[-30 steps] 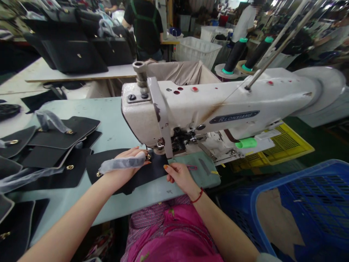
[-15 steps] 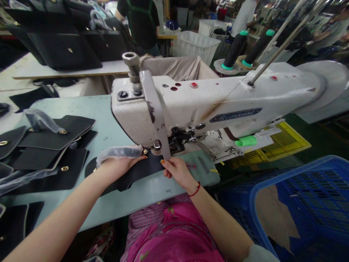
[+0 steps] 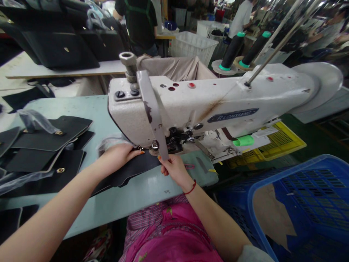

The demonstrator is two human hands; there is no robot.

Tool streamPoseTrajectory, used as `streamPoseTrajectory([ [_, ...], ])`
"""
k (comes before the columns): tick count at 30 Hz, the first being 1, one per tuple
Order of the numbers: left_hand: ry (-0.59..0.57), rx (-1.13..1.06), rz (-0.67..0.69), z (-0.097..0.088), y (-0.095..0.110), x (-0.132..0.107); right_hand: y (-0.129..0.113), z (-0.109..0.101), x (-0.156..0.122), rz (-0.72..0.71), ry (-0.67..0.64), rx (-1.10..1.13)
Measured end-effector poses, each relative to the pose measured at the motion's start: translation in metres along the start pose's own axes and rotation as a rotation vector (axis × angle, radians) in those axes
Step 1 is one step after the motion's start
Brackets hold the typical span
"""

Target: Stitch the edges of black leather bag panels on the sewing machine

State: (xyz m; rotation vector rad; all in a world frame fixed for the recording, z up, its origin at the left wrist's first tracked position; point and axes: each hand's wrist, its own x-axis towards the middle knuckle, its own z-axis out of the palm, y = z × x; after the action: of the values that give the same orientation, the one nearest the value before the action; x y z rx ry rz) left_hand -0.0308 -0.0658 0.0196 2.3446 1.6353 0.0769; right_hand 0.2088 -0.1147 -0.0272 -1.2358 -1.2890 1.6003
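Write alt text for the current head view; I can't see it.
A person's left hand lies on a black panel at the head of a white sewing machine, while the right hand appears to pinch the panel's edge. Black pieces with gold fittings overlap on the pale green table at left; a blue basket stands at lower right.

Diffuse, cool light is falling on the bench, apparently from above, and is raising a soft glare near its front edge. The machine is catching pale highlights along its top, while the dark panel is losing detail. Farther off, the white crate is appearing blurred. Wide-angle distortion is stretching the basket toward the lower right corner.
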Motion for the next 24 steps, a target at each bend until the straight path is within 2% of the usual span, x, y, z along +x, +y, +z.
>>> streamPoseTrajectory([
  [3, -0.071, 0.025, -0.052, -0.014, 0.013, 0.002, 0.000, 0.003, 0.003, 0.021, 0.040, -0.018],
  [6, -0.100, 0.191, -0.166, -0.031, 0.032, -0.008, 0.000, 0.004, 0.003, 0.029, 0.036, -0.040],
  [7, -0.073, 0.242, -0.207, -0.033, 0.039, -0.016, 0.000, 0.003, 0.003, 0.026, 0.035, -0.046],
  [9, 0.090, 0.210, -0.238, -0.027, 0.056, -0.036, -0.001, 0.003, 0.002, 0.012, 0.033, -0.055],
  [11, 0.291, -0.080, -0.195, -0.003, 0.076, -0.060, -0.002, 0.002, 0.001, -0.002, 0.031, -0.061],
  [12, 0.319, -0.318, -0.156, 0.015, 0.087, -0.070, -0.002, 0.002, 0.001, -0.007, 0.031, -0.065],
  [13, 0.279, -0.593, -0.126, 0.035, 0.098, -0.078, -0.002, 0.002, 0.000, -0.010, 0.033, -0.069],
  [15, 0.139, -1.097, -0.178, 0.073, 0.119, -0.085, -0.003, 0.002, -0.001, -0.015, 0.040, -0.072],
  [17, 0.162, -1.531, -0.310, 0.100, 0.133, -0.078, -0.004, 0.002, -0.001, -0.031, 0.044, -0.081],
  [20, 0.374, -1.895, -0.431, 0.112, 0.137, -0.052, -0.007, 0.002, -0.001, -0.082, 0.053, -0.142],
  [22, 0.451, -1.943, -0.504, 0.108, 0.131, -0.035, -0.010, 0.002, -0.001, -0.100, 0.069, -0.196],
  [24, 0.476, -1.897, -0.588, 0.103, 0.125, -0.026, -0.012, 0.002, -0.002, -0.096, 0.092, -0.230],
])
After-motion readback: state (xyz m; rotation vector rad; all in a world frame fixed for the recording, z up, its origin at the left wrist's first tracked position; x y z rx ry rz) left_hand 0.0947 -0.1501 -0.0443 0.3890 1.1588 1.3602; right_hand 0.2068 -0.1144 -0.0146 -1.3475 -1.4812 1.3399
